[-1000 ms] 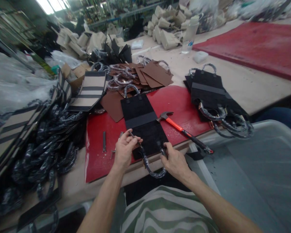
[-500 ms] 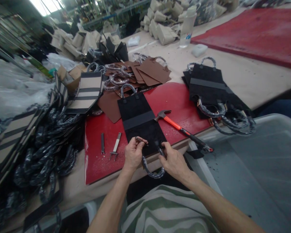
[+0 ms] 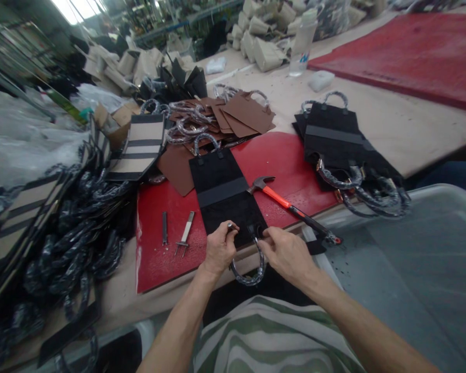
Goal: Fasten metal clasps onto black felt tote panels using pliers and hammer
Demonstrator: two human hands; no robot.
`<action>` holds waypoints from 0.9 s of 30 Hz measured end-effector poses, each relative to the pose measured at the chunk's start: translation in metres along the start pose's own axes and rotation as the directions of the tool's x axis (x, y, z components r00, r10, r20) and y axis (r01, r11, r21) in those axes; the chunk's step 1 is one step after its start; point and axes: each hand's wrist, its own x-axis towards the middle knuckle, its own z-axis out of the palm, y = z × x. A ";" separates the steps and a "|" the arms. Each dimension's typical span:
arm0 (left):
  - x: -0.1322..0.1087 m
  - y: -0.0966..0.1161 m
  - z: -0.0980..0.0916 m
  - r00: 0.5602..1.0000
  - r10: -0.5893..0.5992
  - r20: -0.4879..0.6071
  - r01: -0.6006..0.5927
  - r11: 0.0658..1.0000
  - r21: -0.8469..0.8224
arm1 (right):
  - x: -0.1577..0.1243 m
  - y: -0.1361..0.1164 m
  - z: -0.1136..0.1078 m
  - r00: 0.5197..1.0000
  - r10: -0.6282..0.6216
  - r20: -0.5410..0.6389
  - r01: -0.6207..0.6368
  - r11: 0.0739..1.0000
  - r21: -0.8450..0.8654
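Note:
A flat black bag panel with a grey band lies on the red mat in front of me. Its near handle, wrapped in clear plastic, hangs over the table edge. My left hand is closed in a pinch on a small metal tool held at the panel's near edge. My right hand is closed on the handle's right end where it meets the panel.
A hammer with an orange grip lies on the mat right of the panel. Two metal tools lie to the left. Brown panels, a black stack, striped panels and wrapped handles surround the mat. A grey bin stands at right.
My left hand set down the forked metal tool on the mat a second ago, then moved right to the panel's near edge with a small tool. My right hand shifted slightly left.

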 end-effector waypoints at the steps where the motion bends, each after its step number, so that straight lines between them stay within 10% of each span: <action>1: 0.000 0.000 0.000 1.000 0.020 0.014 -0.020 1.000 0.012 | 0.004 0.003 -0.008 0.997 -0.027 -0.078 0.023 0.998 -0.060; 4: 0.003 0.000 -0.001 0.998 0.032 0.050 -0.033 0.999 0.013 | 0.022 0.016 -0.031 0.972 -0.078 -0.220 0.010 0.956 -0.294; 10: 0.006 0.002 -0.005 0.994 -0.038 0.099 0.041 0.998 -0.036 | 0.050 0.044 -0.042 0.998 0.064 0.028 -0.040 0.851 -0.523; 15: 0.003 -0.002 -0.002 0.994 0.027 0.107 -0.022 0.998 -0.052 | 0.054 0.047 -0.038 0.966 0.225 0.124 -0.214 0.972 -0.097; 22: 0.001 -0.007 0.003 0.996 0.068 0.066 -0.064 0.997 -0.053 | 0.035 0.018 -0.049 0.847 0.194 0.495 -0.459 0.735 0.499; 27: -0.001 -0.014 0.007 0.996 0.083 0.042 -0.081 0.995 -0.052 | 0.004 -0.016 -0.079 0.991 0.088 0.104 -0.133 0.798 0.588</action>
